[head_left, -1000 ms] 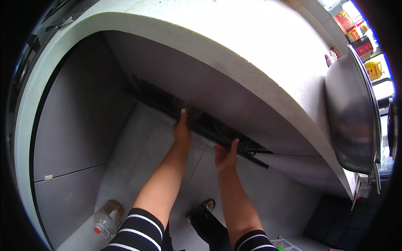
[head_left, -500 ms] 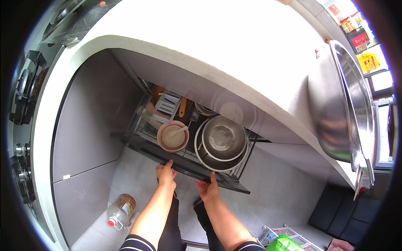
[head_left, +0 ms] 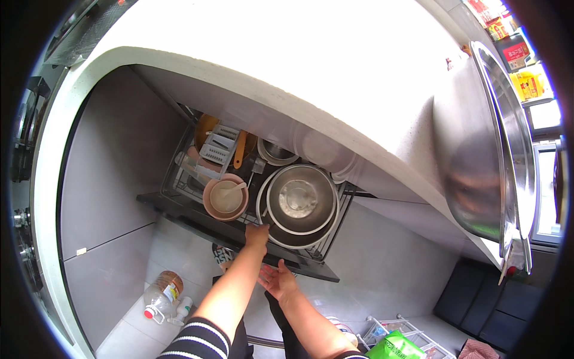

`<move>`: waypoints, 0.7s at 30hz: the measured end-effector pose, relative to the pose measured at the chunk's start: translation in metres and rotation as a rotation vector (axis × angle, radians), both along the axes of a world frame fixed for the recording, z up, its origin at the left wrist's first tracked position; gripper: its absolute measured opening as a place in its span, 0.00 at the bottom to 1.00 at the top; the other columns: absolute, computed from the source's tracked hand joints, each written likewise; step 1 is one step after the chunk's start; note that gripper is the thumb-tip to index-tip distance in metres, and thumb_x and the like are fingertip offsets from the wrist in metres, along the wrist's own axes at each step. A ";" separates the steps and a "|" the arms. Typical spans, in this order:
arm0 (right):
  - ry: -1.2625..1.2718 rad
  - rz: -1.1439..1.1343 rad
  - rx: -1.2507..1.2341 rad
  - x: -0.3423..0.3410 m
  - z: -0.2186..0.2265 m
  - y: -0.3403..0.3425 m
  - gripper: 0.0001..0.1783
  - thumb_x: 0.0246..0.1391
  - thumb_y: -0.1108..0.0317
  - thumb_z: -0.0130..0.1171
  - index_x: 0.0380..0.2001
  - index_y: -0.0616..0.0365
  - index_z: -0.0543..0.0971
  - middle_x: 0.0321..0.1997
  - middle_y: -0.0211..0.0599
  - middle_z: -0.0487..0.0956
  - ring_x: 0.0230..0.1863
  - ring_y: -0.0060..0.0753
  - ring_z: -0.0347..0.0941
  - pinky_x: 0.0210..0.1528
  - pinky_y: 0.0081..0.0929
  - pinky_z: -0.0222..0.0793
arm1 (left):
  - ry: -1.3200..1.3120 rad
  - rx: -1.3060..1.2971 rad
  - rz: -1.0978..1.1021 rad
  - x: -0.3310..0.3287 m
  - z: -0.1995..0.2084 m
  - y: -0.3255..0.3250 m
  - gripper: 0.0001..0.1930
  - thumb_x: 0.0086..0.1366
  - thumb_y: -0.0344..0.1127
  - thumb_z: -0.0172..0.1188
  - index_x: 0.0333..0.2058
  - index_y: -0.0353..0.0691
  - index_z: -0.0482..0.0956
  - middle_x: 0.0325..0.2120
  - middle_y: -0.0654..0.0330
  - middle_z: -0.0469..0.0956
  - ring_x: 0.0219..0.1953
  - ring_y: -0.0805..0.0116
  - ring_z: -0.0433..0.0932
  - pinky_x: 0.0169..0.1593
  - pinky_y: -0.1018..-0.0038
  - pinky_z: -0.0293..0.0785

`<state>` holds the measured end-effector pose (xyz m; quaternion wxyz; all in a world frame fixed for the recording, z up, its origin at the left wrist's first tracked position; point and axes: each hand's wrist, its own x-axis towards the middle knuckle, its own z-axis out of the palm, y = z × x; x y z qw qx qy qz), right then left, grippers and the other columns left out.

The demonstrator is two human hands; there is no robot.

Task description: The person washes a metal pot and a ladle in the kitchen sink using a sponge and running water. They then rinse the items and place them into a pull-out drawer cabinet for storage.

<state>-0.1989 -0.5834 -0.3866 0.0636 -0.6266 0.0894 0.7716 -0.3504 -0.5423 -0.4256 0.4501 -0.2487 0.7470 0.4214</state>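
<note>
A dark-fronted pull-out drawer [head_left: 305,267] with a wire basket stands open under the counter. At its right lie nested steel bowls [head_left: 299,200]. Left of them is a pink bowl [head_left: 207,202] with a white spoon [head_left: 237,187] in it. My left hand [head_left: 257,234] reaches over the drawer front, close to the steel bowls' rim; its fingers are partly hidden, and whether it grips anything cannot be made out. Below the drawer front, my right hand [head_left: 277,279] is open, palm up, fingers spread, holding nothing.
White graters [head_left: 219,143], an orange-handled utensil [head_left: 240,149] and a steel pot [head_left: 276,154] fill the drawer's back. Large steel basins [head_left: 478,161] stand on the counter [head_left: 287,54]. A plastic bottle [head_left: 162,297] lies on the floor; a white rack [head_left: 412,335] stands lower right.
The drawer is out further, showing more of its back contents. My left hand has moved from below the drawer front to over it. My right hand has come off its edge and opened.
</note>
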 end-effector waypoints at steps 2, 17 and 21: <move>-0.021 -0.014 -0.027 -0.003 -0.012 -0.002 0.26 0.60 0.48 0.46 0.50 0.57 0.63 0.41 0.41 0.72 0.44 0.43 0.69 0.49 0.53 0.68 | -0.318 0.016 0.053 -0.003 -0.048 0.001 0.24 0.51 0.28 0.63 0.48 0.31 0.68 0.44 0.47 0.74 0.46 0.53 0.74 0.44 0.59 0.71; -0.085 0.150 -0.131 -0.009 0.005 0.018 0.27 0.60 0.49 0.47 0.52 0.56 0.56 0.49 0.50 0.70 0.47 0.51 0.70 0.48 0.52 0.68 | -0.175 -0.032 -0.210 -0.013 -0.059 -0.009 0.21 0.44 0.18 0.53 0.42 0.30 0.71 0.29 0.45 0.74 0.24 0.53 0.76 0.20 0.61 0.68; -0.101 0.212 -0.152 -0.010 0.009 0.022 0.29 0.59 0.48 0.48 0.54 0.57 0.59 0.50 0.48 0.69 0.48 0.50 0.70 0.49 0.51 0.68 | -0.042 0.020 -0.281 -0.024 -0.028 -0.020 0.17 0.42 0.20 0.56 0.36 0.29 0.74 0.20 0.49 0.74 0.14 0.58 0.71 0.14 0.64 0.60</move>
